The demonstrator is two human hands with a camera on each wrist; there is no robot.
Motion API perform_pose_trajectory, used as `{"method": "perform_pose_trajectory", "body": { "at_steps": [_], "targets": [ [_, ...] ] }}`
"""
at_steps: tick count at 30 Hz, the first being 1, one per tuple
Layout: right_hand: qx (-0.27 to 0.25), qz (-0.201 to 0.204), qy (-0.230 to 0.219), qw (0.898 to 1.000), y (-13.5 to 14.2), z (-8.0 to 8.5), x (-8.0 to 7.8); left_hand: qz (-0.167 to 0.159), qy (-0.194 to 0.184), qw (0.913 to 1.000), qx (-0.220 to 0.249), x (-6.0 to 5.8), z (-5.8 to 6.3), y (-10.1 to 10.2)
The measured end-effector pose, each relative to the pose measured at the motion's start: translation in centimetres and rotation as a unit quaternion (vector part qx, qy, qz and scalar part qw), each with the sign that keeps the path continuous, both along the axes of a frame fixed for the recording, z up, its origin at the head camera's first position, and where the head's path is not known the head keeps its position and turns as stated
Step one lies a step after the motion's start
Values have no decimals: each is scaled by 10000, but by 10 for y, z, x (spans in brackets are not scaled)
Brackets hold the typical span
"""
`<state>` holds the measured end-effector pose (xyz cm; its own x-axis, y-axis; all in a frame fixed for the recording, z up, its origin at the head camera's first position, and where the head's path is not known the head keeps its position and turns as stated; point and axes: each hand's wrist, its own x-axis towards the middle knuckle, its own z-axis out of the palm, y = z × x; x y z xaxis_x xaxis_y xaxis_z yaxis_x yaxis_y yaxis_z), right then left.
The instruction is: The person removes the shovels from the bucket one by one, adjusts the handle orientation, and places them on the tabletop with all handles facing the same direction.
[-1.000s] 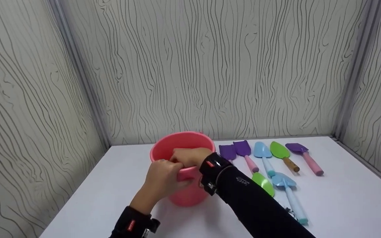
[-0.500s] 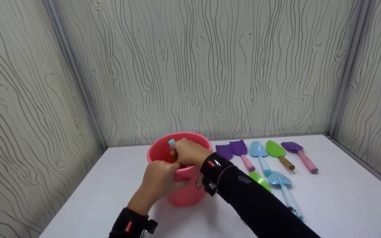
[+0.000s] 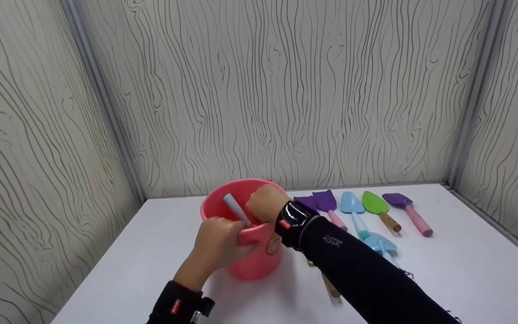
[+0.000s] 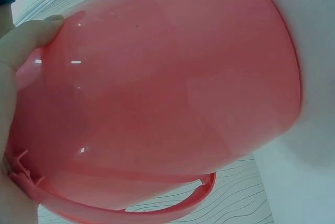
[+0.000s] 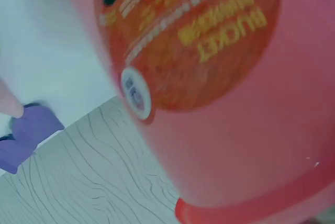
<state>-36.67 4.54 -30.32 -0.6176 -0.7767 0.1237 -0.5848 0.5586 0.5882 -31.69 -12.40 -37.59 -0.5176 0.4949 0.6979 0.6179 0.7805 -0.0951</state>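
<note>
My left hand (image 3: 220, 238) grips the near-left rim of a pink bucket (image 3: 254, 263) in the head view. In the left wrist view its thumb (image 4: 39, 33) presses the bucket's outer wall (image 4: 157, 88). Over the bucket's right rim reaches my right hand (image 3: 268, 202). Its fingers are hidden, so whether they hold something is unclear. Inside the bucket leans a light-blue handle (image 3: 235, 208), apart from the visible part of the right hand; its lower end is out of sight. The right wrist view shows the bucket's round orange label (image 5: 204, 41).
Several hand trowels lie right of the bucket: a purple-bladed one with a pink handle (image 3: 325, 200), a light-blue one (image 3: 352, 202), a green one (image 3: 375, 202), another purple one (image 3: 398, 199). My right sleeve (image 3: 358, 270) partly covers a nearer light-blue trowel (image 3: 379, 243) and a wooden handle (image 3: 332, 288).
The light-blue handle has come into view and now leans in the bucket. My right hand has shifted right, away from it, and its sleeve covers more of the nearer trowels. My left hand stays on the rim.
</note>
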Motion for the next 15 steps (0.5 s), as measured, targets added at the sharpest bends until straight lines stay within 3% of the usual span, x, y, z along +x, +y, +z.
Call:
{"method": "perform_pose_trajectory", "body": {
  "at_steps": [3, 5, 7, 10, 15],
  "targets": [
    [-535, -21, -982, 9937, 1, -2, -3, -29, -171, 9998, 43, 1, -1, 0],
    [-974, -101, -1814, 9785, 3, -1, -6, -53, -237, 9997, 70, 2, -1, 0],
    [-1270, -130, -2362, 9633, 5, 0, -8, -57, -227, 9997, 74, 2, -1, 0],
    [-1435, -232, -2889, 9463, 8, 6, -9, -91, -118, 9999, 47, 1, 0, -1],
    [-1515, -531, -3342, 9287, 11, 22, -9, -80, 19, 10000, -4, -1, 1, -2]
  ]
}}
